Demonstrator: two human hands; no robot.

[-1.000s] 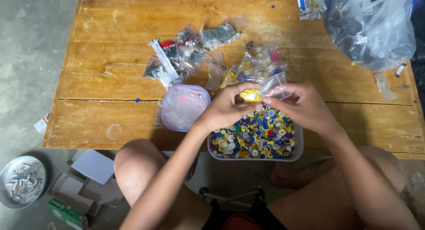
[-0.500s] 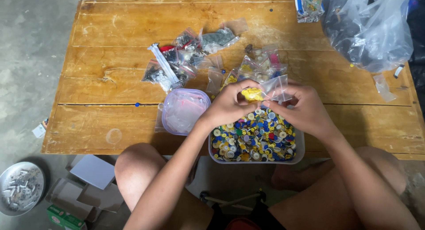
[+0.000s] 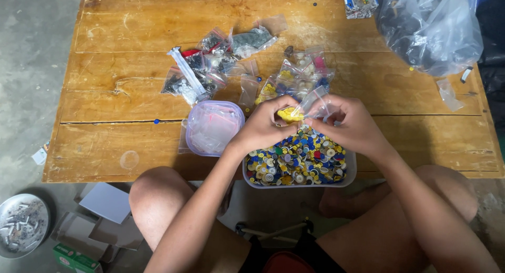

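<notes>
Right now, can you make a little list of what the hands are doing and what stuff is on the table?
left hand: pinches a small clear bag of yellow buttons
right hand: holds the same bag's other side
below hands: clear tub of mixed buttons, at the table's near edge
beside tub: round lidded container, to the left
table: wooden planks
behind hands: many small filled bags
far right corner: big clear plastic bag
floor, left: metal dish
</notes>
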